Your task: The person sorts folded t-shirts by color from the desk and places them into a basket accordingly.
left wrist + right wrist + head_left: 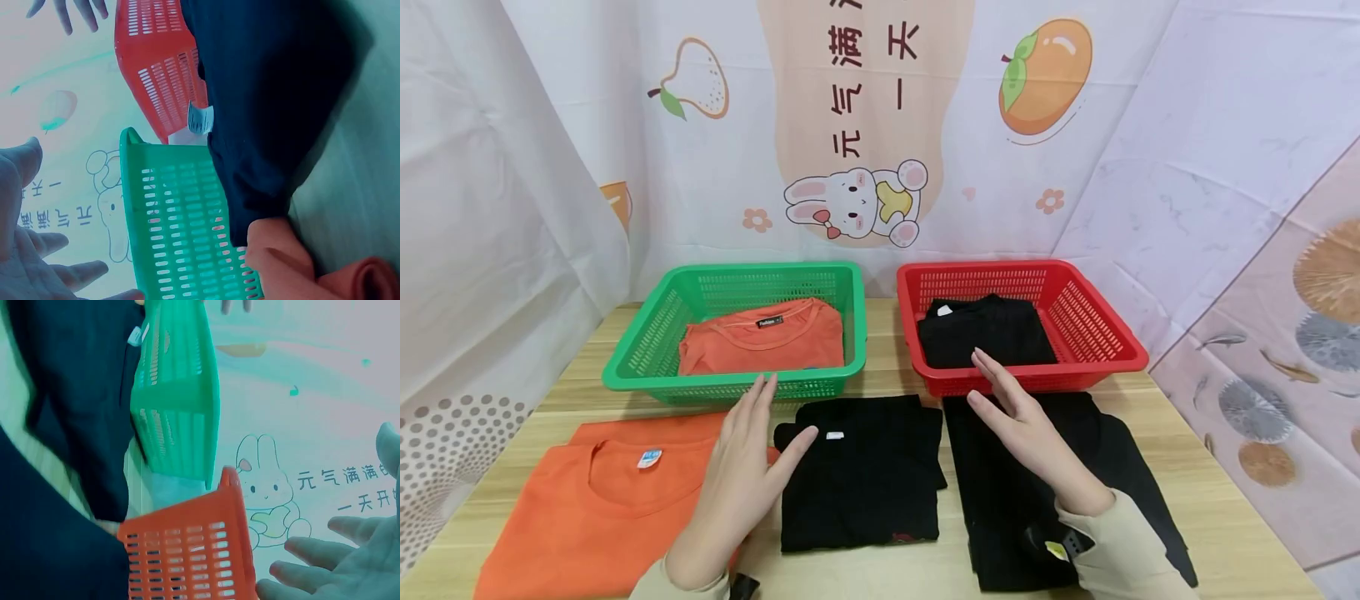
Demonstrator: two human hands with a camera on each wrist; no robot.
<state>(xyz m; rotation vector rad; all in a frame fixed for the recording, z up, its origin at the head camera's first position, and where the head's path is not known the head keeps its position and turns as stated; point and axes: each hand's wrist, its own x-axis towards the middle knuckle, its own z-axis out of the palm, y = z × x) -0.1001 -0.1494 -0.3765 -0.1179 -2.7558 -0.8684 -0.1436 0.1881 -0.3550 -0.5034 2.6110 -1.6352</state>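
Observation:
My left hand [741, 467], fingers straight and holding nothing, hovers between an orange T-shirt [625, 508] and a folded black garment [861, 483] with a small white label. To the right, my right hand [1030, 429] also has its fingers extended, above a larger folded black garment [1120, 492]. Behind the left hand stands a green basket [658, 333] with a folded coral-orange T-shirt [775, 342] inside. A red basket [1097, 333] beside it holds a folded black garment [988, 333]. Both wrist views show the hands [37, 250] [337, 562] empty, apart from the baskets.
The wooden table [1232, 533] carries the garments in a front row and the two baskets behind, with a narrow gap between the baskets. A white printed curtain [715, 208] with a rabbit and fruit hangs directly behind, and more cloth hangs at both sides.

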